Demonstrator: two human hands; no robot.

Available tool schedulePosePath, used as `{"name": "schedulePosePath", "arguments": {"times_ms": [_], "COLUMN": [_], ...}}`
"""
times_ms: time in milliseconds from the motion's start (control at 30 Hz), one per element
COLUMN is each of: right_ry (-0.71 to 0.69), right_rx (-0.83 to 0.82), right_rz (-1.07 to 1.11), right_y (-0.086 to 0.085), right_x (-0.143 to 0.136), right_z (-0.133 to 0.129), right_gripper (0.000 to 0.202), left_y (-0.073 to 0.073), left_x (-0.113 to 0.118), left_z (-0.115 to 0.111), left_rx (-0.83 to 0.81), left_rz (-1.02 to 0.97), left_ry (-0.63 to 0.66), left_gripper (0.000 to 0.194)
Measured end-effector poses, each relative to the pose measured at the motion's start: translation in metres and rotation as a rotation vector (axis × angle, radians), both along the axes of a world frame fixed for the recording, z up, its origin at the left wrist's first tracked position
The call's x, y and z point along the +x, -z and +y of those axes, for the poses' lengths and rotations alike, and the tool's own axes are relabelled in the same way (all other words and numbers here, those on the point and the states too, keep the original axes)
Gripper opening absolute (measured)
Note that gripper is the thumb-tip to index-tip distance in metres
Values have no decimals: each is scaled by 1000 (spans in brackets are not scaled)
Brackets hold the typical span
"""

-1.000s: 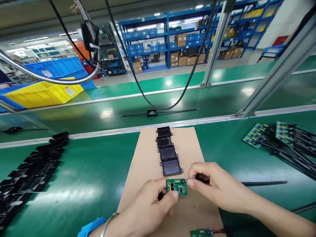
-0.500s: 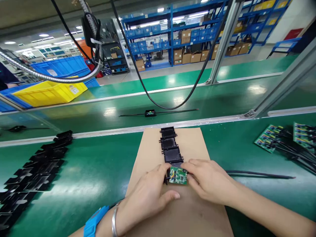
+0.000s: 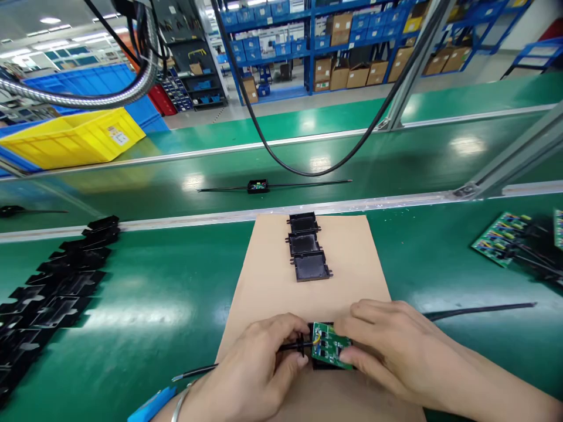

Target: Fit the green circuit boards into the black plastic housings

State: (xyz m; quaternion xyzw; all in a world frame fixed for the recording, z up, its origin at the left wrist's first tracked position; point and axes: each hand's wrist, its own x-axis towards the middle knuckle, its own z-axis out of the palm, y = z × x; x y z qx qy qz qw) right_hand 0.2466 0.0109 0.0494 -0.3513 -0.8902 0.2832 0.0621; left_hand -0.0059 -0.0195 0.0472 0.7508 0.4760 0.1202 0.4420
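A green circuit board [image 3: 331,344] with a yellow wire lies tilted over a black plastic case [image 3: 321,364] on the cardboard sheet [image 3: 259,281]. My left hand [image 3: 264,363] is closed at the board's left side, its thumb and fingers round the black cable [image 3: 290,346] by the case's edge. The cable's bare tip sticks out left of my wrist. My right hand [image 3: 387,346] grips the board's right edge between thumb and fingers, covering that end of the case. Another black cable [image 3: 479,309] runs out to the right from behind this hand.
Further up the cardboard, three black cases [image 3: 311,266] stand in a column. Many black plastic parts [image 3: 65,287] overlap at left. Circuit boards [image 3: 501,237] with cables lie at right. Beyond the metal rail sits a cased board [image 3: 257,186]; a black cable loop [image 3: 308,174] hangs above.
The board and a case have come nearer to me, away from the column of three cases. My left hand has shifted from the board's corner to the cable. The view has tilted down.
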Motion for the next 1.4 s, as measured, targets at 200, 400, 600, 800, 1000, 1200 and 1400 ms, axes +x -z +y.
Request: {"name": "schedulePosePath", "arguments": {"times_ms": [200, 400, 600, 800, 1000, 1200, 1400], "right_ry": [-63, -148, -186, -242, -203, -124, -128], "right_rx": [227, 307, 417, 417, 367, 436, 450], "right_rz": [-75, -125, -144, -155, -156, -247, -143], "right_y": [15, 14, 11, 11, 15, 19, 22], "right_x": [-6, -11, -20, -27, -23, -26, -27], "right_z": [5, 6, 5, 9, 4, -7, -8], "right_gripper": [12, 18, 19, 18, 18, 14, 15], "left_y": [8, 15, 20, 11, 13, 18, 9], "left_x": [9, 18, 19, 23, 23, 21, 8], "left_z": [-3, -2, -1, 2, 1, 0, 2], "left_rx": [40, 97, 137, 145, 158, 165, 11], "left_rz": [95, 216, 272, 363, 359, 337, 190], "left_ry": [11, 60, 78, 106, 118, 104, 61], "left_gripper": [54, 51, 54, 46, 48, 51, 57]}}
